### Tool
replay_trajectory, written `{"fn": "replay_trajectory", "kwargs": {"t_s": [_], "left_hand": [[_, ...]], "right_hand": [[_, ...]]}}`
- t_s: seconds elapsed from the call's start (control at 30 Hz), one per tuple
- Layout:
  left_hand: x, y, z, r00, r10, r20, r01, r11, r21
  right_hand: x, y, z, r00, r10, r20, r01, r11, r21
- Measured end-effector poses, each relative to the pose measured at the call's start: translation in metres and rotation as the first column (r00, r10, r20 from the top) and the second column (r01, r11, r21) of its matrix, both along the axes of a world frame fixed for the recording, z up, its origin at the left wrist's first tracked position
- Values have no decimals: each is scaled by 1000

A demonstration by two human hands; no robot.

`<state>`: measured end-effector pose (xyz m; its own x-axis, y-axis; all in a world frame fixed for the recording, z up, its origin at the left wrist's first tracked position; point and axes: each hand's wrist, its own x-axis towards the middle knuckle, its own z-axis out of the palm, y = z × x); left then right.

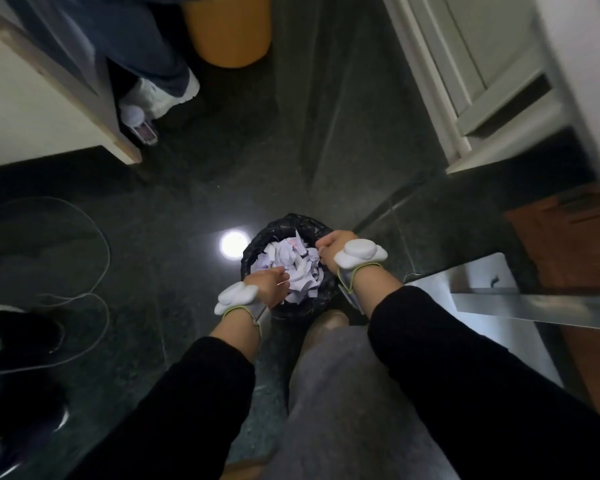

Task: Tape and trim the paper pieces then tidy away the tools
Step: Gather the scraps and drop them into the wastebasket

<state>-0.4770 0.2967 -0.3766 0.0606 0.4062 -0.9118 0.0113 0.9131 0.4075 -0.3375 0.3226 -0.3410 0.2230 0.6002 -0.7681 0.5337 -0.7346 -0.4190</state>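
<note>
We found the paper scraps [300, 268] heaped in the black-lined bin [284, 221] on the floor [153, 244]. Our left hand [269, 285] touched the scraps, though we couldn't tell if it gripped any. Our right hand [333, 245] curled round the bin's right rim.

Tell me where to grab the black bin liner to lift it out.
Grip the black liner by its rim, from above, at two opposite sides: paper scraps are heaped to the top, so a one-sided pull would likely spill them. The right hand is at the right rim, the left hand at the near-left.
</note>
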Motion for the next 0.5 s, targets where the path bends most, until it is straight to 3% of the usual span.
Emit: {"fn": "replay_trajectory", "kwargs": {"t_s": [0.07,0.27,0.5], "left_hand": [[3,0,7,996,93,-4,-93,996,6],[2,-4,59,999,-47,7,47,997,61],[15,-25,153,991,-101,85,66,935,348]], "right_hand": [[1,-2,9,1000,-6,-11,6,1000,26],[3,-23,50,993,-117,-4,116,979,169],[4,-66,145,983,-186,3,170,906,387]]}}
